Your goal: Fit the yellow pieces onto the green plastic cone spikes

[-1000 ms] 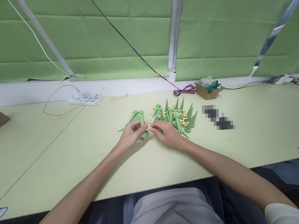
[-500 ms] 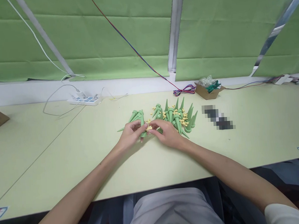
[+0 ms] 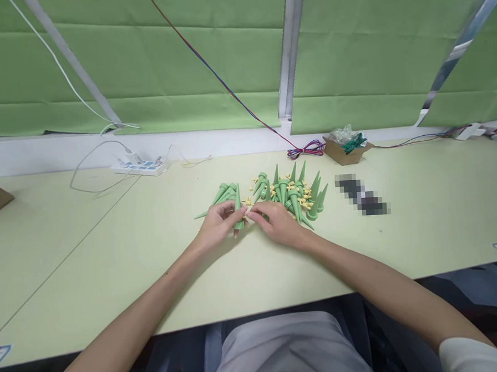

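My left hand (image 3: 215, 227) grips a green plastic cone spike (image 3: 237, 206), tip pointing away from me. My right hand (image 3: 277, 223) meets it from the right and pinches a small yellow piece (image 3: 246, 211) against the spike's wide end. Behind my right hand lies a heap of green spikes (image 3: 295, 192) mixed with small yellow pieces. A smaller bunch of green spikes (image 3: 223, 194) lies just beyond my left hand. Both forearms rest over the pale green table (image 3: 110, 254).
A white power strip (image 3: 140, 167) with a looped cable sits at the back left. A small cardboard box (image 3: 346, 150) with plastic and green parts stands at the back right, beside coiled red-blue wires (image 3: 306, 149). A blurred dark object (image 3: 361, 195) lies right of the heap.
My hands stay together over the same spot; the fingers shift slightly on the spike and yellow piece. The view has barely moved.
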A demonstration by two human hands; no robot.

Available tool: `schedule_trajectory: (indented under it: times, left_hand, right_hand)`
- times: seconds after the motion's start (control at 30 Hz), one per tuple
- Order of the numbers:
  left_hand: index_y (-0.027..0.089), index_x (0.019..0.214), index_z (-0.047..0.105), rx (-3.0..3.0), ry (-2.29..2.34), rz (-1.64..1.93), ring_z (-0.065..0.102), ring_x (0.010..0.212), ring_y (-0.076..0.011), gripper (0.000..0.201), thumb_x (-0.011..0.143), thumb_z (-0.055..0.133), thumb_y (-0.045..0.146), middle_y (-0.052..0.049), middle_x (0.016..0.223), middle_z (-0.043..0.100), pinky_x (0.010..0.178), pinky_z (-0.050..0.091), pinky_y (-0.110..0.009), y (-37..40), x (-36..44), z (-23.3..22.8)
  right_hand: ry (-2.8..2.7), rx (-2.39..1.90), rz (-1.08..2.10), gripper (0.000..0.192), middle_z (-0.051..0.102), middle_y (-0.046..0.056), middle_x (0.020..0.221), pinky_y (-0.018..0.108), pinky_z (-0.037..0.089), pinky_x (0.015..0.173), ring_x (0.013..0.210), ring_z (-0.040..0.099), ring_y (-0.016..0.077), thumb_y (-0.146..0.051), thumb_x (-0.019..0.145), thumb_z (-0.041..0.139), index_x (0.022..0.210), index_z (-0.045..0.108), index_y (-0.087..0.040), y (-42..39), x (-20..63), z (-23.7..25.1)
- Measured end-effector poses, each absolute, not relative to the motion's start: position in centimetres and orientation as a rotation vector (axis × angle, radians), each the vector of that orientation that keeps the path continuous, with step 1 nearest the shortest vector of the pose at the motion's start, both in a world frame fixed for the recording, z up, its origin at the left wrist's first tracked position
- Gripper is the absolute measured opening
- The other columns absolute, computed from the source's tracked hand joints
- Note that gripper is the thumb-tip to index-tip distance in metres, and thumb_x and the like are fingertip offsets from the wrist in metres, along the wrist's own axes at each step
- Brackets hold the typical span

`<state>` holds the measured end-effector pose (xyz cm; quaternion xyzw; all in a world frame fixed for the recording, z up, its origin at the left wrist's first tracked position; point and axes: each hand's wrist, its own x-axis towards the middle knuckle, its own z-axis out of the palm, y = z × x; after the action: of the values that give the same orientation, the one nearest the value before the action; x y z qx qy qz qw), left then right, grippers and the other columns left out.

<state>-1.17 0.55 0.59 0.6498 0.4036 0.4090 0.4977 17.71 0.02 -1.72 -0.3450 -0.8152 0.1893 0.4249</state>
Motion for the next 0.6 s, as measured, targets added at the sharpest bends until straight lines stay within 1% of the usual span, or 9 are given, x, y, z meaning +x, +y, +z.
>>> schedule_trajectory:
  times: [0.07,0.17,0.27,0.4,0.6]
  left_hand:
    - [0.017,0.076,0.068,1.579,0.991,0.995,0.055,0.064,-0.0134,0.033,0.083,0.075,0.049,-0.003,0.074,0.058,0.046,0.047,-0.024,0.63,-1.26,0.48]
    - [0.017,0.074,0.065,1.581,1.015,1.001,0.053,0.061,-0.0119,0.035,0.085,0.073,0.049,-0.003,0.075,0.058,0.047,0.047,-0.023,0.71,-1.39,0.38]
    - [0.017,0.071,0.063,1.569,1.029,1.016,0.053,0.060,-0.0116,0.037,0.084,0.073,0.050,-0.003,0.075,0.060,0.047,0.047,-0.023,0.70,-1.41,0.38]
    - [0.017,0.074,0.066,1.564,1.035,1.014,0.055,0.061,-0.0127,0.036,0.083,0.074,0.051,-0.004,0.076,0.061,0.047,0.047,-0.024,0.63,-1.31,0.48]
    - [0.016,0.078,0.069,1.583,1.015,0.998,0.053,0.061,-0.0122,0.035,0.085,0.073,0.050,-0.003,0.075,0.059,0.047,0.047,-0.024,0.74,-1.39,0.31]
  right_hand:
    - [-2.020,-0.862,0.501,0.025,0.066,0.001,0.077,0.028,0.044,0.073,0.072,0.059,0.0146,-0.030,0.103,0.052,0.084,0.064,-0.019,-0.03,17.71,-1.66]
    - [-1.985,-0.822,0.530,0.011,0.068,0.002,0.083,0.028,0.047,0.074,0.075,0.062,0.0155,-0.029,0.098,0.061,0.099,0.065,-0.019,-0.05,17.75,-1.62]
    - [-1.995,-0.787,0.532,0.012,0.069,0.003,0.088,0.030,0.049,0.078,0.081,0.064,0.0173,-0.023,0.095,0.064,0.107,0.063,-0.019,0.02,17.83,-1.73]
    - [-2.012,-0.780,0.520,0.004,0.070,0.005,0.090,0.031,0.049,0.078,0.083,0.064,0.0185,-0.021,0.098,0.059,0.099,0.062,-0.019,0.17,17.89,-1.97]
    - [-2.018,-0.797,0.527,0.011,0.069,0.004,0.084,0.029,0.047,0.076,0.078,0.062,0.0172,-0.023,0.099,0.057,0.089,0.061,-0.019,0.22,17.86,-1.94]
